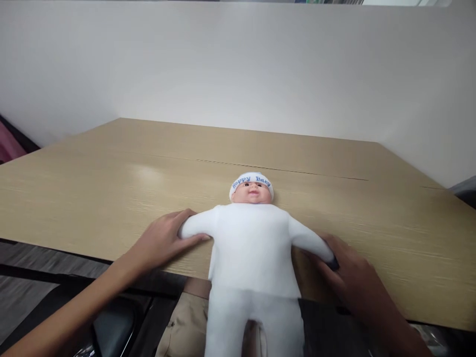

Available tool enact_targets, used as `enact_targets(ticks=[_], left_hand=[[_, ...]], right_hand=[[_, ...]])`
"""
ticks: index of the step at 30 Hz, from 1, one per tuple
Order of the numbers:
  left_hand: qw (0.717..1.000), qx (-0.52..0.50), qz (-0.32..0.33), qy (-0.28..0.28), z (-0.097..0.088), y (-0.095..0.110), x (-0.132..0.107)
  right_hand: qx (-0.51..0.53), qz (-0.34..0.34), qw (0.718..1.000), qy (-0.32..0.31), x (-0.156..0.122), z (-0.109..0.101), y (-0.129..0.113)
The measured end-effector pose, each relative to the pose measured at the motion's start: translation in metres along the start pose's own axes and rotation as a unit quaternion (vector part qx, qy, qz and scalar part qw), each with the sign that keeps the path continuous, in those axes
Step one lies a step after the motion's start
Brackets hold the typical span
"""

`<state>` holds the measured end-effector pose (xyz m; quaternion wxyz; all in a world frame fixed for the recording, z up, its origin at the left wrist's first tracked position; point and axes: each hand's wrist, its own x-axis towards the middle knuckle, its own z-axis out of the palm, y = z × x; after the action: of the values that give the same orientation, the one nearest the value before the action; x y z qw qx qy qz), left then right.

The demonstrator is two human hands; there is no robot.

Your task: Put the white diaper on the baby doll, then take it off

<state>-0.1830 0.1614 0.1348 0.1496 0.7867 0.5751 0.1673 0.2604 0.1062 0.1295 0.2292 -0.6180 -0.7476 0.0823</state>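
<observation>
A baby doll in a white top and white trousers lies face up, its head and upper body on the wooden table. Its legs reach past the front edge, toward my lap. It wears a white cap with blue "Happy Baby" lettering. My left hand is closed round the end of the doll's arm at the left, thumb below and fingers above. At the right, my right hand grips the other arm near its end, where a dark patch shows. The doll's feet are out of view.
The wooden table spans the view, with a thin seam across its far part. Behind it stands a pale wall. Below the front edge are a dark chair at the left and my beige trousers.
</observation>
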Motion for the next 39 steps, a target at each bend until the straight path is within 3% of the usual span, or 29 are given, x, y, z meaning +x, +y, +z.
enact_targets(ticks=[5, 10, 19, 25, 29, 33, 39], left_hand=[[1.0, -0.011, -0.011, -0.004, -0.002, -0.016, 0.067], [0.999, 0.002, -0.007, 0.037, 0.008, -0.033, 0.129], [0.989, 0.047, 0.02, 0.139, 0.028, -0.058, 0.211], [0.984, 0.067, 0.032, 0.16, 0.031, -0.075, 0.265], [0.98, 0.049, 0.075, 0.178, 0.033, -0.084, 0.282], [0.973, 0.032, 0.137, 0.183, 0.036, -0.088, 0.281], [0.973, 0.036, 0.143, 0.178, 0.037, -0.085, 0.279]], right_hand=[[0.019, 0.006, 1.0, 0.0, 0.063, 0.011, 0.01], [-0.003, 0.032, 0.999, 0.01, 0.116, 0.026, 0.031], [-0.037, 0.028, 0.996, 0.071, 0.193, 0.048, 0.057], [-0.048, 0.046, 0.995, 0.074, 0.239, 0.056, 0.071], [-0.04, 0.035, 0.995, 0.081, 0.246, 0.057, 0.077], [-0.05, -0.011, 0.993, 0.108, 0.243, 0.059, 0.087], [-0.069, -0.027, 0.989, 0.129, 0.243, 0.061, 0.096]])
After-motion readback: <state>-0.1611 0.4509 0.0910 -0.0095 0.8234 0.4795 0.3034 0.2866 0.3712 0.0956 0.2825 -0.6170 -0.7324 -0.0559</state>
